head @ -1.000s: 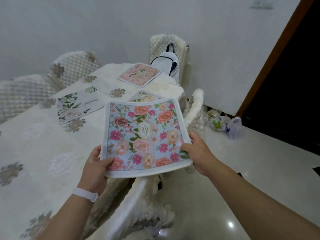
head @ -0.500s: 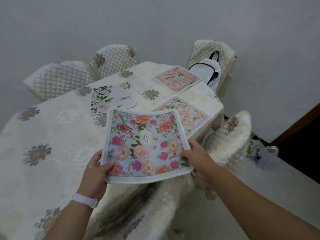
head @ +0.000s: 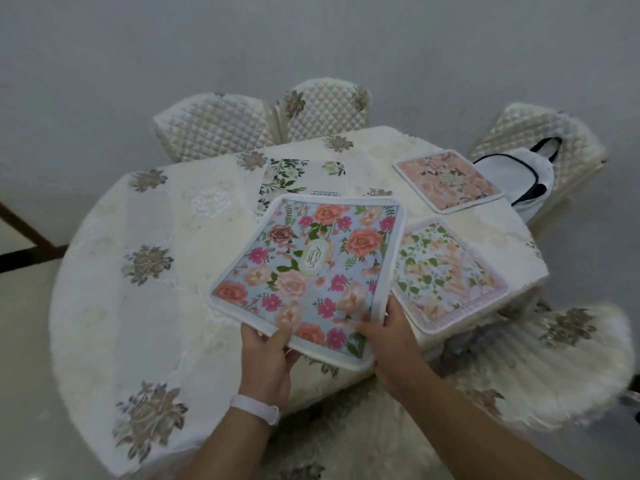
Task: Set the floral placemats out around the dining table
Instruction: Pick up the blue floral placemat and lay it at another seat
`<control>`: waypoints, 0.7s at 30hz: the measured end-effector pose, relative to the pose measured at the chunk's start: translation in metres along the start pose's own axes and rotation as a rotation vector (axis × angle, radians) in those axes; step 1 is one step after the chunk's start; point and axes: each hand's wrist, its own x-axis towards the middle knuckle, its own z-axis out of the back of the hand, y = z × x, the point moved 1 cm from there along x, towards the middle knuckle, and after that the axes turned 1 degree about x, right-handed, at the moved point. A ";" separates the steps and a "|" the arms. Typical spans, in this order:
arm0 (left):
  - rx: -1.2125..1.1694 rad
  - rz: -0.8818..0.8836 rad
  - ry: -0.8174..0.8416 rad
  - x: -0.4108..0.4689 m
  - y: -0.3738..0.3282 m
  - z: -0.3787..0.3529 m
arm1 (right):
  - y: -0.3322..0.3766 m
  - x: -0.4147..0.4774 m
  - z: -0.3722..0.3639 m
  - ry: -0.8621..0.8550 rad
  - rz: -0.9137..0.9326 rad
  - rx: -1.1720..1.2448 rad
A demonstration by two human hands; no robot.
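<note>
I hold a blue floral placemat (head: 311, 268) over the near edge of the dining table (head: 145, 306), which wears a cream cloth with grey flower patches. My left hand (head: 266, 355) grips the mat's near left corner and my right hand (head: 384, 330) grips its near right corner. Three other mats lie flat on the cloth: a pale one with green leaves and peach flowers (head: 446, 275) just right of the held mat, a pink one (head: 446, 180) at the far right, and a white one with dark green leaves (head: 304, 178) partly hidden behind the held mat.
Quilted cream chairs (head: 214, 129) stand along the far side by the grey wall. Another chair at the far right carries a white bag with dark trim (head: 519, 178). A furry chair back (head: 554, 362) sits close at the near right. A dark door frame (head: 20, 233) shows at left.
The view has swung left and further over the table. The blue mat, held by both hands, has come in over the cloth and tilted, with my hands closer together on its near edge.
</note>
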 end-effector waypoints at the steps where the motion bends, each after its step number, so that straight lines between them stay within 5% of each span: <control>1: 0.005 -0.011 -0.016 0.001 0.000 0.001 | -0.005 0.002 -0.005 0.033 -0.018 0.003; 6: 0.011 -0.015 -0.026 0.010 -0.010 0.016 | -0.010 0.021 -0.005 0.176 -0.114 0.042; 12: 0.118 -0.031 0.067 0.014 -0.042 0.062 | 0.023 0.072 0.019 0.060 -0.249 0.180; 21: 0.263 0.127 0.206 0.015 -0.064 0.105 | 0.055 0.108 0.024 0.498 -0.330 -0.279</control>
